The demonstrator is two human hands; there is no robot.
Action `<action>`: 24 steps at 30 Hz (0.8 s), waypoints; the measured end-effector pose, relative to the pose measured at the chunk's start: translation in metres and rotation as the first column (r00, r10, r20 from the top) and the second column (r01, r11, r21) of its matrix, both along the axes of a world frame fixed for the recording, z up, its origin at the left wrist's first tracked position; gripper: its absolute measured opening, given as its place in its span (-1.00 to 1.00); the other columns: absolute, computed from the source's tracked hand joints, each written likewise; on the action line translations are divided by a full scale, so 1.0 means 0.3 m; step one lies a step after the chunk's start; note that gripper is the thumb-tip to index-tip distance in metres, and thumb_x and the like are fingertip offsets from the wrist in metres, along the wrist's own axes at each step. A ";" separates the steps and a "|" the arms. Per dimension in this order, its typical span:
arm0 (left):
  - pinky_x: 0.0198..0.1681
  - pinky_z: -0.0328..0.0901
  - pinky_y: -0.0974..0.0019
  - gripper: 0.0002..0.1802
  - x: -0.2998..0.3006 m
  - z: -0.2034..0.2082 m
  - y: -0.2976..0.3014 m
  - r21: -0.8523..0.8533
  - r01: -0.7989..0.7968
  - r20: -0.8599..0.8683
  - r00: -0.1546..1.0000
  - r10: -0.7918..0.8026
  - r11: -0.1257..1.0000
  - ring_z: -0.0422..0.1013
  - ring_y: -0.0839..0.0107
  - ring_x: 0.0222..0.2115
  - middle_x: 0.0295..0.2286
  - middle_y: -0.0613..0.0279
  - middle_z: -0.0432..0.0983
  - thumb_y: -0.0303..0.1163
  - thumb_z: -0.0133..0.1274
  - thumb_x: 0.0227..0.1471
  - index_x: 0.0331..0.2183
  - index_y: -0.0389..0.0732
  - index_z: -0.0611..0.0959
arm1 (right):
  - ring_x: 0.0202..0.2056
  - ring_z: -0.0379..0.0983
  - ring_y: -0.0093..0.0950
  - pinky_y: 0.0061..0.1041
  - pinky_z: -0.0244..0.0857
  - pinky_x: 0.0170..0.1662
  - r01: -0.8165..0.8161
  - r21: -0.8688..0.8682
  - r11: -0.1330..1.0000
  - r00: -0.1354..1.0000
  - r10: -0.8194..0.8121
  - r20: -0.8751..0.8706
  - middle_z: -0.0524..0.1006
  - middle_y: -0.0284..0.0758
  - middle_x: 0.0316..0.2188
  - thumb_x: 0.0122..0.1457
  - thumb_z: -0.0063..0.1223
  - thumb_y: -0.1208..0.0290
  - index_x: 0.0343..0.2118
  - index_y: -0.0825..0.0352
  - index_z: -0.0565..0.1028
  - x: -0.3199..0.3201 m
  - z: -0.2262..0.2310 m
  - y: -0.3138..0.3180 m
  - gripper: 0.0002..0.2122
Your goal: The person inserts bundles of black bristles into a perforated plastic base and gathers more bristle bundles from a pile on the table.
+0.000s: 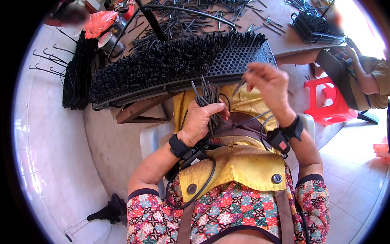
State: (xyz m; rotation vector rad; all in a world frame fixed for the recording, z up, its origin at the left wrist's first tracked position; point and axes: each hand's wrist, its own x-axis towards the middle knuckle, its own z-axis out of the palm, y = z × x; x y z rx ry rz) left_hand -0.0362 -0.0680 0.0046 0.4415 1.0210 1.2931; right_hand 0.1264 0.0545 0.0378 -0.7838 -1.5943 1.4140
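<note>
My left hand (199, 118) is closed around a bundle of thin dark strips (209, 95), which stick up past the thumb and hang below the fist. My right hand (268, 81), smeared by motion, is raised to the right of the bundle. Its fingers are bent together, and a thin dark strip (239, 87) slants down from their tips. Just beyond both hands leans a long black perforated panel (239, 55). Dense tufts of black looped strips (162, 61) cover its left and middle; at the right end its round holes show bare.
Loose dark strips (183, 22) lie heaped across the table behind the panel. Black pieces with hooked wires (77, 73) stand at left, near a metal can (110, 44). To the right are a red plastic stool (327, 101), a seated person (357, 73) and a black crate (319, 28).
</note>
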 end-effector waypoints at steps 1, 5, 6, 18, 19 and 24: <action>-0.49 0.35 0.40 -0.89 0.002 0.002 -0.004 0.020 -0.007 0.005 1.000 0.007 1.000 0.43 0.43 -0.57 -0.55 0.21 0.48 -0.49 0.07 -0.08 -0.41 -0.29 0.55 | -0.60 0.40 -0.66 -0.68 0.32 -0.54 0.036 -0.007 0.999 0.997 -0.037 -0.064 0.50 -0.34 -0.57 0.03 0.05 0.67 -0.28 0.46 0.47 0.002 0.015 0.030 -0.84; -0.48 0.35 0.35 -0.82 0.002 0.012 0.003 0.012 0.026 0.110 0.994 -0.027 1.000 0.39 0.38 -0.58 -0.55 0.20 0.42 -0.48 0.11 -0.07 -0.36 -0.29 0.48 | -0.56 0.43 -0.64 -0.69 0.34 -0.47 0.181 0.043 0.982 0.971 -0.172 -0.165 0.52 -0.31 -0.52 0.05 0.03 0.67 -0.28 0.48 0.46 0.006 0.071 0.057 -0.85; -0.48 0.35 0.35 -0.82 0.001 0.013 0.003 0.018 0.022 0.130 0.991 -0.024 1.000 0.40 0.38 -0.56 -0.54 0.19 0.43 -0.48 0.10 -0.06 -0.35 -0.29 0.49 | -0.56 0.43 -0.64 -0.69 0.35 -0.45 0.209 0.079 0.975 0.969 -0.195 -0.153 0.53 -0.31 -0.51 0.06 0.03 0.67 -0.28 0.49 0.46 0.001 0.077 0.043 -0.85; -0.43 0.35 0.45 -0.82 0.000 0.040 0.005 0.052 0.003 0.133 0.991 -0.010 0.999 0.45 0.46 -0.48 -0.47 0.19 0.51 -0.57 0.07 -0.06 -0.31 -0.29 0.52 | -0.61 0.41 -0.42 -0.50 0.31 -0.50 -0.164 0.599 0.784 0.966 0.004 0.259 0.48 -0.25 -0.59 -0.10 0.22 0.49 -0.52 0.40 0.47 0.020 0.008 -0.154 -0.85; -0.44 0.34 0.45 -0.82 0.001 0.043 0.005 0.063 0.009 0.108 0.994 -0.016 0.998 0.44 0.46 -0.50 -0.48 0.19 0.51 -0.57 0.07 -0.07 -0.31 -0.29 0.52 | -0.62 0.41 -0.48 -0.53 0.30 -0.54 -0.043 0.382 0.923 0.969 -0.055 0.242 0.49 -0.26 -0.60 -0.07 0.21 0.50 -0.50 0.42 0.47 0.009 0.000 -0.141 -0.86; -0.49 0.31 0.44 -0.82 0.012 0.049 0.012 0.109 0.082 -0.007 0.997 -0.082 0.991 0.41 0.48 -0.55 -0.55 0.21 0.49 -0.58 0.08 -0.10 -0.34 -0.31 0.52 | -0.64 0.39 -0.64 -0.66 0.29 -0.61 -0.100 -0.330 0.939 0.994 0.081 -0.072 0.49 -0.35 -0.63 0.04 0.11 0.57 -0.39 0.48 0.46 -0.030 -0.025 -0.081 -0.89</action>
